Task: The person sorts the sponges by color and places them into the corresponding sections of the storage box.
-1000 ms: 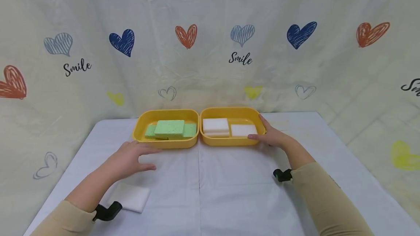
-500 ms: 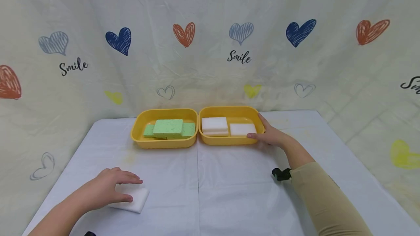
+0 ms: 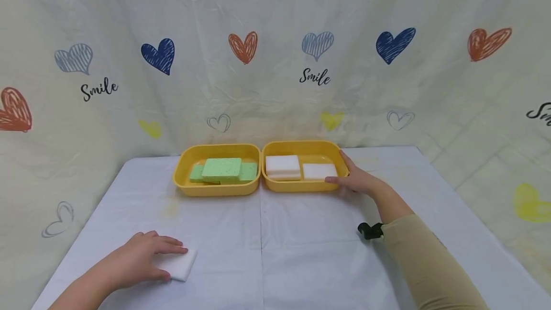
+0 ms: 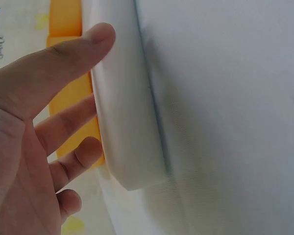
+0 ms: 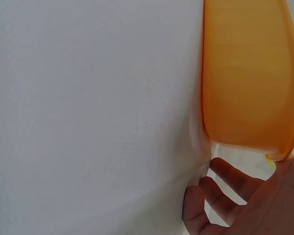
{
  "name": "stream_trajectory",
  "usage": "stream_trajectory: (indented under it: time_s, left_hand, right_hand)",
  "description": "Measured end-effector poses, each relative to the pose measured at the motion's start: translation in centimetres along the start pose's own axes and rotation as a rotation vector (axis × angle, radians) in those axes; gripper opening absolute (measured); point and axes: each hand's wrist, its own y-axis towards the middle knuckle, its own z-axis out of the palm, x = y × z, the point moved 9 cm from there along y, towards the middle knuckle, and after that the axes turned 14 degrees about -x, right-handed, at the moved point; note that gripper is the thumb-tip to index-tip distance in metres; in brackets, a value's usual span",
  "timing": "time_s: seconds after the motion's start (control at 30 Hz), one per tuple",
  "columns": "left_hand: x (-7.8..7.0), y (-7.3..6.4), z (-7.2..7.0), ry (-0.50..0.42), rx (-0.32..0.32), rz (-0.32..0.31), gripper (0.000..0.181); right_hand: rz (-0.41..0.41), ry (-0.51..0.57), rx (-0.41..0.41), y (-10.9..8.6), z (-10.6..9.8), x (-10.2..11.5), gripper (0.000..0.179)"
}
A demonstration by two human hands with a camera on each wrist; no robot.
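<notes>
On the left of the table lies a flat white sponge (image 3: 183, 266). My left hand (image 3: 137, 263) spans it, fingers at its far edge and thumb at its near edge; the palm covers part of it. In the left wrist view, the thumb meets the top edge of the white sponge (image 4: 127, 112), with fingertips behind it. At the back, my right hand (image 3: 360, 179) grips the right end of a yellow tray (image 3: 297, 186), thumb over its front rim. White sponges (image 3: 281, 164) sit inside. The right wrist view shows that tray's side (image 5: 252, 73) beside the curled fingers.
A second yellow tray (image 3: 215, 190) touches the first on its left and holds several green sponges (image 3: 221, 169). Behind the white-covered table (image 3: 301, 252) hangs a pale curtain (image 3: 275, 94) printed with hearts.
My left hand has come back from the left tray's front toward the near left, then lowered onto the white sponge. The right hand has stayed on its tray.
</notes>
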Motion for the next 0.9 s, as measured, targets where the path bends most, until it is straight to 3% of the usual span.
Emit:
stream_trajectory:
  time_s: [0.2, 0.4, 0.63, 0.9]
  left_hand:
    - [-0.6, 0.0, -0.3, 0.059, -0.055, 0.054, 0.051]
    - [-1.0, 0.5, -1.7, 0.094, -0.146, 0.075, 0.047]
    - [-2.2, 2.2, -3.8, 0.11, -0.223, 0.105, 0.046]
    - [-3.3, 4.8, -4.5, 0.091, -0.24, 0.099, 0.045]
  right_hand:
    - [-0.005, 0.0, 0.006, -0.1, 0.2, -0.1, 0.119]
    - [-0.012, -0.002, 0.009, 0.1, 0.3, -0.1, 0.12]
    - [0.003, -0.026, 0.004, 0.1, 0.2, -0.4, 0.121]
    - [0.0, -0.024, 0.0, 0.2, 0.0, -0.4, 0.12]
